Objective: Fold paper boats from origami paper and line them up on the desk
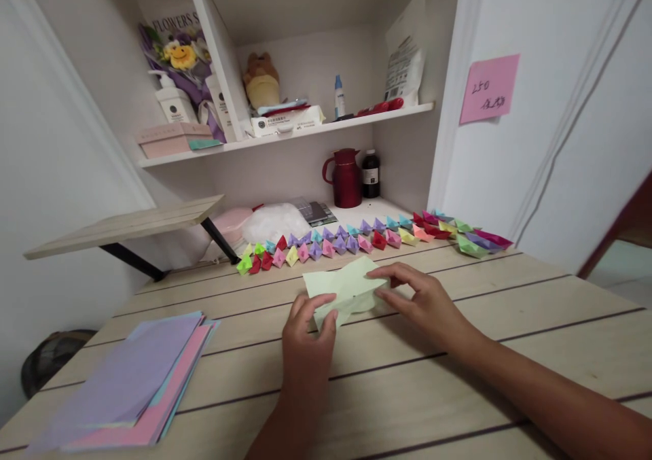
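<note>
A pale green sheet of origami paper (pixel 351 285), creased and partly folded, is held just above the wooden table between my two hands. My left hand (pixel 308 331) pinches its near left edge between thumb and index finger. On the other side, my right hand (pixel 420 304) grips the right edge, thumb below and fingers above. Behind the paper, folded paper boats (pixel 351 244) in many colours stand in two long rows. At the right end of the rows, several larger or nested boats (pixel 479 241) sit together.
A stack of coloured paper (pixel 137 378) lies at the table's left. Behind it rises a small wooden stand (pixel 127 225) with black legs. A red jug (pixel 347 178) and a dark bottle (pixel 371 173) stand at the back, under a shelf (pixel 326 128). A pink note (pixel 490 89) hangs on the right.
</note>
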